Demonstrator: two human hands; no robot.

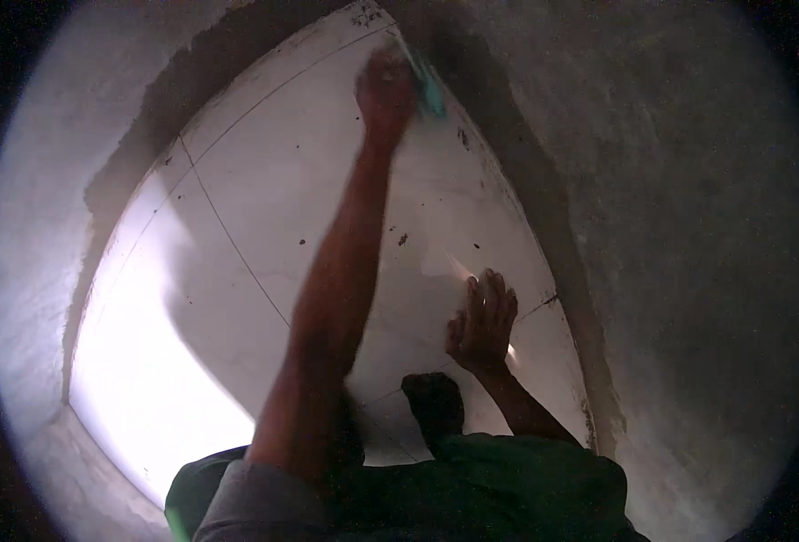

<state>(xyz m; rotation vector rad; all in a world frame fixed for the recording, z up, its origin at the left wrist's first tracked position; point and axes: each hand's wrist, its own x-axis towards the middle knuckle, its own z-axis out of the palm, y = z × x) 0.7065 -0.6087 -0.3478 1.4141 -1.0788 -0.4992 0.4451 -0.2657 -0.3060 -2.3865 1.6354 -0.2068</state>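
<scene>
My left hand (388,88), blurred by motion, reaches along the white tiled floor (264,208) toward the far corner. Its fingers look closed around a blurred teal brush-like thing (428,88), which lies along the right-hand wall's foot; its exact kind does not show. Nearer to me on the right, my right hand (483,325) rests on the tiles with its fingers stretched out and holds nothing. Small dark specks (403,239) dot the floor between the two hands.
Grey walls (670,226) meet the floor on both sides, with darker bands along their bases. Thin dark joints divide the tiles. A dark foot (433,406) stands close to my body, and bright light (138,379) falls on the left tiles.
</scene>
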